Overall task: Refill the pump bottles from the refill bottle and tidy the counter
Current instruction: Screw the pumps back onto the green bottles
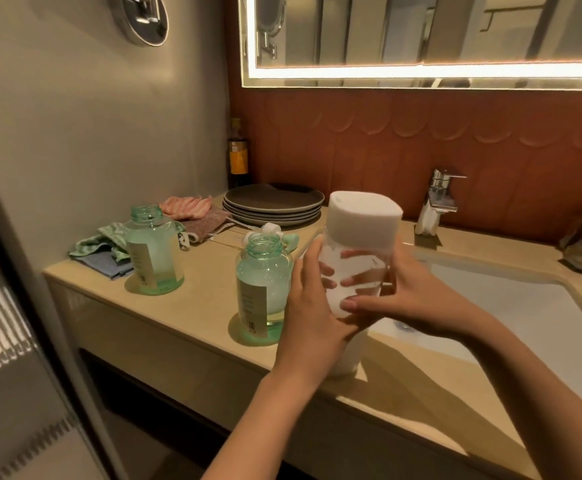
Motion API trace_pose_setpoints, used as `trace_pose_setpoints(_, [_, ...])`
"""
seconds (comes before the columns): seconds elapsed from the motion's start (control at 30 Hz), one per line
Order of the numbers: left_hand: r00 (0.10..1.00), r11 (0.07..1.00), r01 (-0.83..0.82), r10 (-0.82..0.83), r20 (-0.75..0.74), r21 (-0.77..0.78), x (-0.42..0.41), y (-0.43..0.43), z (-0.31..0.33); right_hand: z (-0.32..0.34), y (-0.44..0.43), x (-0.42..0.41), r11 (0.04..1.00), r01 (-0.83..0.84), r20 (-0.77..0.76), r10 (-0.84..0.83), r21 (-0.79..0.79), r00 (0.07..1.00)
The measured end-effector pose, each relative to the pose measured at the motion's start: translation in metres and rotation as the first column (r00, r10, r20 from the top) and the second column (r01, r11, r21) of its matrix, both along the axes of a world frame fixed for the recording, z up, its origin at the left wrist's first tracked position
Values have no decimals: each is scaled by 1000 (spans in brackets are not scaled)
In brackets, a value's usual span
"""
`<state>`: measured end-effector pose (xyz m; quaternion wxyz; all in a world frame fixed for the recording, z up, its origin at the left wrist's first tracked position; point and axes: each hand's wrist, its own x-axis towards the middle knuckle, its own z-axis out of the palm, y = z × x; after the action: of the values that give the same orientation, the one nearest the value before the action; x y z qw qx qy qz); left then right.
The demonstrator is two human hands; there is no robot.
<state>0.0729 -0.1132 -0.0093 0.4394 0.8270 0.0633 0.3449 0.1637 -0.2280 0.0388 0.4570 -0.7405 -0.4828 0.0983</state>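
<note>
Fingers (351,302) of both hands are curled round the clear mid-body of the refill bottle (358,271). The R thumb lies across the front and other fingertips show through the wall from behind. L hand (312,306) takes the left side, R hand (412,299) the right, so it's a two-handed hold. The bottle is upright at the counter (192,306) front edge, btwn the near pump bottle (263,289) and the sink (511,306). White cap (364,216) is on. A white shape shows below the hands; can't tell if it's the bottle's base or a separate thing, nor if the bottle is resting or lifted. Handling, my guess: smooth clear plastic, prob. slick if soapy, body may flex under squeeze. Looks near empty, so light and top-heavy w/ that big cap. Best grip is mid-body as now, w/ one hand free for the cap. Containers: the near pump bottle is green, open neck, no pump, cloudy fill well up w/ a yellowish layer at the bottom. Far pump bottle (152,251) is also open-necked, level hard to read. Pump heads (272,230) lie on the counter just behind the near one. Further back are folded cloths (109,251), a plate stack (272,206) and a dark bottle (238,157) in the corner; tap (438,199) at the sink.
</note>
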Motion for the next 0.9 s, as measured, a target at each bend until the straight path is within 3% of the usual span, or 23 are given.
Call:
trace_pose_setpoints(0.1, [999, 999, 31, -31, -45, -13, -3, -3, 2, -6, -2, 1, 995, 61, -10, -60, 82, 998])
trace_pose_setpoints(0.27, [988, 993, 70, -56, -144, 96, -26, -9, 5, -8, -7, 10, 972, 174, 11, -179, 160, 984])
trace_pose_setpoints(0.37, [998, 991, -61, 58, 27, 116, -40, 2, -2, -5, 1, 25, 962, 205, 11, -210, 179, 978])
trace_pose_setpoints(0.43, [956, 971, -234, 221, 194, 47, -43, 15, -13, 0, 9, 35, 953, 228, 37, -239, 198, 970])
trace_pose_setpoints(0.5, [897, 934, -355, 354, 266, -43, -40, 31, -23, 4, 23, 46, 942, 253, 45, -269, 219, 962])
trace_pose_setpoints(0.57, [898, 923, -373, 385, 214, -97, -35, 46, -26, 7, 41, 56, 929, 278, 39, -296, 244, 954])
trace_pose_setpoints(0.73, [976, 971, -212, 215, 23, -108, -14, 83, -29, 9, 95, 73, 895, 311, 51, -344, 321, 938])
trace_pose_setpoints(0.9, [984, 978, -181, 179, -21, -103, -5, 93, -38, 11, 150, 77, 929, 231, 71, -262, 289, 962])
